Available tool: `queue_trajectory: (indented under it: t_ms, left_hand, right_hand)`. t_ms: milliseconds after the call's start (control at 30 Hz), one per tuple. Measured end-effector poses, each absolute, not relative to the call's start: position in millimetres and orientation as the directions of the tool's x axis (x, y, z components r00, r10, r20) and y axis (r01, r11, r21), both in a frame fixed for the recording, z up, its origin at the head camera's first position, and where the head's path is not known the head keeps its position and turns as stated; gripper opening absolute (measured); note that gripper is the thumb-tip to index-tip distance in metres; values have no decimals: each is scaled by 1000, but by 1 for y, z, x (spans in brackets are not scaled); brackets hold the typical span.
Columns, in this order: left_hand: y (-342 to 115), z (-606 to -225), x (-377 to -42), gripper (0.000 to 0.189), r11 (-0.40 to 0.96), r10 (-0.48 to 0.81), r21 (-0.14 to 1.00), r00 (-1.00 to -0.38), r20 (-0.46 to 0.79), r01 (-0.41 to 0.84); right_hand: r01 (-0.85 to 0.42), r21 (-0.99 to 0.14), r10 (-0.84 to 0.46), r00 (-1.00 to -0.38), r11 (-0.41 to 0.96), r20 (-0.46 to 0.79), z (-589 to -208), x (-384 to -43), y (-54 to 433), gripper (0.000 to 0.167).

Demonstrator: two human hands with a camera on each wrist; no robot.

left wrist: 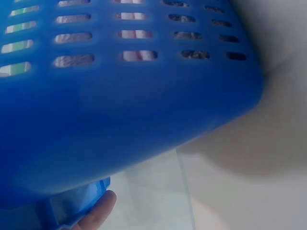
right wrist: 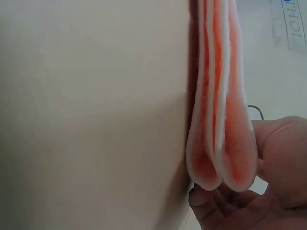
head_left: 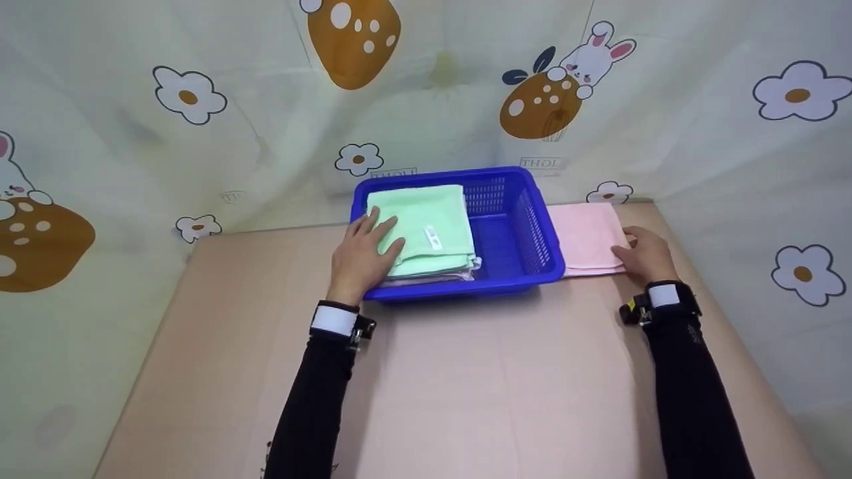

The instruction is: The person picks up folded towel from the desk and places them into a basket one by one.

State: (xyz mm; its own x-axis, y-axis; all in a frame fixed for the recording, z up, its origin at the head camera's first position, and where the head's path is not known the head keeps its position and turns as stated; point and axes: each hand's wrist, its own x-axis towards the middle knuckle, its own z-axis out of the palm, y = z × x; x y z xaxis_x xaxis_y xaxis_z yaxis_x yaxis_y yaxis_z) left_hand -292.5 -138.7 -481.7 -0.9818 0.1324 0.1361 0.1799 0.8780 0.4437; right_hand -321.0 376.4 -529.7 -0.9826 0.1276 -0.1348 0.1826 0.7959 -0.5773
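Note:
My left hand lies over the left rim of a blue plastic basket, its spread fingers and thumb touching a folded light-green towel inside. Seen close from outside in the left wrist view, the slotted basket wall hides most of this hand; one fingertip shows by the rim. Right of the basket, a folded pink towel lies on the table. My right hand pinches its right edge, thumb on top. In the right wrist view, fingers reach under the towel's folded layers.
More folded cloth lies beneath the green towel in the basket's left half. The table has a light pinkish-brown cover. Behind it and at both sides hangs a pale curtain printed with flowers and rabbits.

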Motion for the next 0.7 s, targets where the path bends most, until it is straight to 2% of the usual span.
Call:
queue_trajectory:
  t_ms: [400,700]
  left_hand:
    - [-138,-481,-292,60,877,135,446,-982,131,180]
    - [-138,-479,-293,60,878,133,445,-983,124,174]
  right_hand:
    - [87,-519,34,-993,851,-110,-528,-294,389,59]
    - [21,-502,-54,-989,864,-134,-524,-255,407,62]
